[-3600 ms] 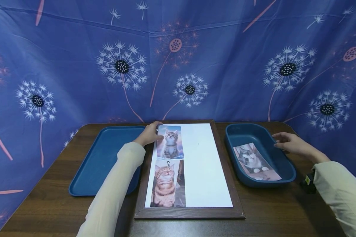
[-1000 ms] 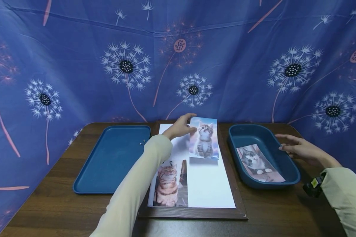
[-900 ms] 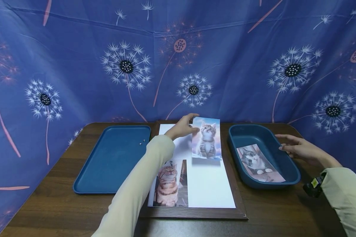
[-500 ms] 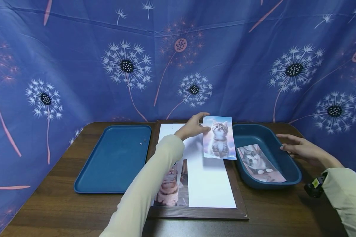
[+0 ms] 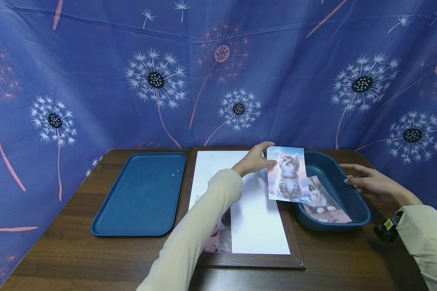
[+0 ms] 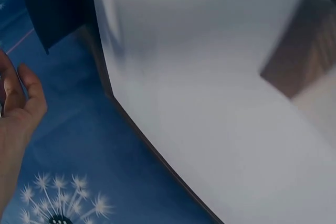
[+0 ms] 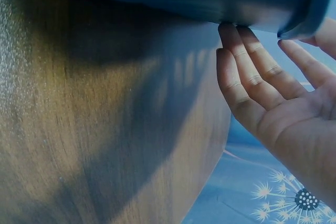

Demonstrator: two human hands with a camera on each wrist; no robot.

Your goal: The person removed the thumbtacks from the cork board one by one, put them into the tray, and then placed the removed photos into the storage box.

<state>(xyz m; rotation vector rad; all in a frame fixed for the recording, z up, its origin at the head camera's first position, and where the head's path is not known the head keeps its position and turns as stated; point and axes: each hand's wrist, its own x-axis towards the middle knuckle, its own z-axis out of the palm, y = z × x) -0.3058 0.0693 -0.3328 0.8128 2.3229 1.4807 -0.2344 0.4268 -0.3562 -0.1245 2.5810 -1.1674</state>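
Kitten photo print (image 5: 287, 173): held up over the right side of the framed whiteboard (image 5: 260, 226), overlapping the blue plastic bin (image 5: 339, 193) in the head view. Left hand (image 5: 254, 161): grip clamped on the print's left edge, thumb on its face. Right hand (image 5: 375, 184): grip apart, fingers nearly straight, tips touching the bin's outer wall (thumb partly hidden by the rim in the right wrist view). Grey-and-white cat photo (image 5: 324, 208): inside the bin, partly covered from view by the kitten print. Orange cat photo (image 5: 224, 239): on the whiteboard's lower left, largely behind the left sleeve (image 5: 193, 238). Blue tray (image 5: 136, 198): on the wooden surface (image 5: 58, 252), left of the whiteboard, bearing two small silvery pieces (image 5: 178, 171) near its right edge.
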